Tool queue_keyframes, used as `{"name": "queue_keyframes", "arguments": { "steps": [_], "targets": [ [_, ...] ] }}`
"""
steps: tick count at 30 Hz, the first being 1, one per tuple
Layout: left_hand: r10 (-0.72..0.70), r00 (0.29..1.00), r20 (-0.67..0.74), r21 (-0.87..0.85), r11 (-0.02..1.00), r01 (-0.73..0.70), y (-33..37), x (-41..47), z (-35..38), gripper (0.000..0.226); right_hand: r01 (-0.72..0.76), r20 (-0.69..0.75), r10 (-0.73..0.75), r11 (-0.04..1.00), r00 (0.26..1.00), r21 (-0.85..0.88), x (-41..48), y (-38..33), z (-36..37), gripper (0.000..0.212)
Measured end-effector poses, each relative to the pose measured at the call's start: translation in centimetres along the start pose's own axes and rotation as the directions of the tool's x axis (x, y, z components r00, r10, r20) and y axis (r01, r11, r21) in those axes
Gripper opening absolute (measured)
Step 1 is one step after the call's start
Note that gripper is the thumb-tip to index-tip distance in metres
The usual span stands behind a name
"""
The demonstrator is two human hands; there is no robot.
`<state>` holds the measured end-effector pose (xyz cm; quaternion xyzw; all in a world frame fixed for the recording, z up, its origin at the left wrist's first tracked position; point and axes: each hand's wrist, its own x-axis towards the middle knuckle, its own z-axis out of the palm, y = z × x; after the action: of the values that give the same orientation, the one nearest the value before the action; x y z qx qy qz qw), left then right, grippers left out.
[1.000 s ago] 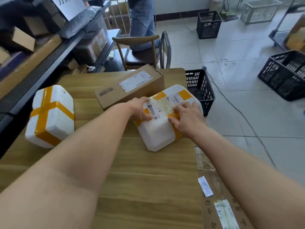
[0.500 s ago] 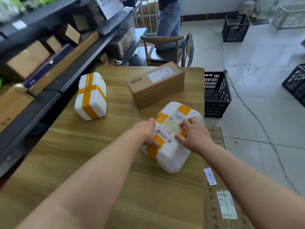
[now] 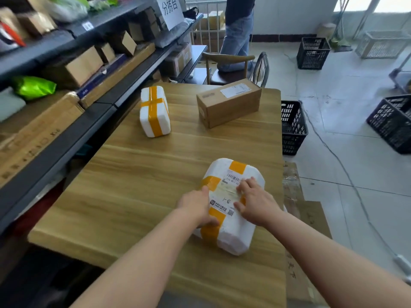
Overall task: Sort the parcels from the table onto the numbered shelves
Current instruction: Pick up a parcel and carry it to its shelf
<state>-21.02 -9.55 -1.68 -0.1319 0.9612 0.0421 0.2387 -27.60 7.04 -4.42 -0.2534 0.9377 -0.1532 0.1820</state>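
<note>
Three parcels lie on the table (image 3: 144, 196), so as far as this view shows, most of the sorting is left to do. Closest, by the right edge and toward the near right corner, is the near foam parcel (image 3: 233, 236), white and crossed with orange tape, lying flat on the wood. Both hands are on it. The left hand (image 3: 195, 207) grips its left side, thumb over the top and fingers down the flank. The right hand (image 3: 255, 203) lies across the top with fingers spread and fairly straight, pressing rather than clasping. Between them the label (image 3: 224, 196) faces up, with a handwritten mark that looks like an 8 and a 1. I judge the person is reading the shelf number or about to lift. The parcel is not yet off the table.

Farther on, close to the left edge, the second foam parcel (image 3: 154, 112) stands untouched. At the far right corner sits the cardboard box (image 3: 229, 105), well apart from the hands. Along the table's left side run the shelves (image 3: 104, 107), loaded with boxes and bags. Which of those came from this table cannot be told, and the number tags are too blurred to read. Left to do: carry this parcel to its shelf, then the other two.
</note>
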Motion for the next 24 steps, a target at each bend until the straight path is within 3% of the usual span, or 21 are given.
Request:
{"name": "queue_keyframes", "arguments": {
  "steps": [7,11,13,15,16,20,24],
  "targets": [
    [0.091,0.995,-0.034,0.085,0.993,-0.088,-0.9,-5.0,3.1,0.085,-0.018,0.006,0.018,0.999,1.0,0.03,-5.4,-1.3,2.8,0.052],
    [0.019,0.997,-0.075,-0.141,0.99,-0.03,-2.3,-5.2,3.7,0.071,-0.091,-0.009,0.094,0.98,0.995,0.179,-7.4,-1.3,4.2,0.061],
    [-0.014,1.0,-0.002,-0.479,0.878,0.012,-3.2,-5.2,5.1,0.076,-0.139,0.041,0.133,0.955,0.99,0.263,-8.4,-1.2,5.0,0.076],
    [0.025,0.997,0.073,-0.788,0.614,0.042,-3.4,-5.7,6.8,0.079,-0.162,0.077,0.145,0.935,0.986,0.316,-9.2,-1.3,5.6,0.082],
    [0.031,0.997,0.077,-0.851,0.523,0.05,-3.3,-6.0,7.5,0.078,-0.166,0.081,0.147,0.93,0.986,0.327,-9.4,-1.3,5.7,0.083],
    [-0.026,0.999,0.042,-0.916,0.399,0.049,-2.8,-6.5,8.7,0.071,-0.166,0.061,0.154,0.921,0.986,0.353,-9.4,-1.3,5.9,0.082],
    [-0.072,0.996,0.046,-0.916,0.396,0.071,-2.3,-6.7,8.3,0.07,-0.137,0.055,0.125,0.911,0.991,0.389,-9.3,-0.7,6.0,0.08]
  ]
}}
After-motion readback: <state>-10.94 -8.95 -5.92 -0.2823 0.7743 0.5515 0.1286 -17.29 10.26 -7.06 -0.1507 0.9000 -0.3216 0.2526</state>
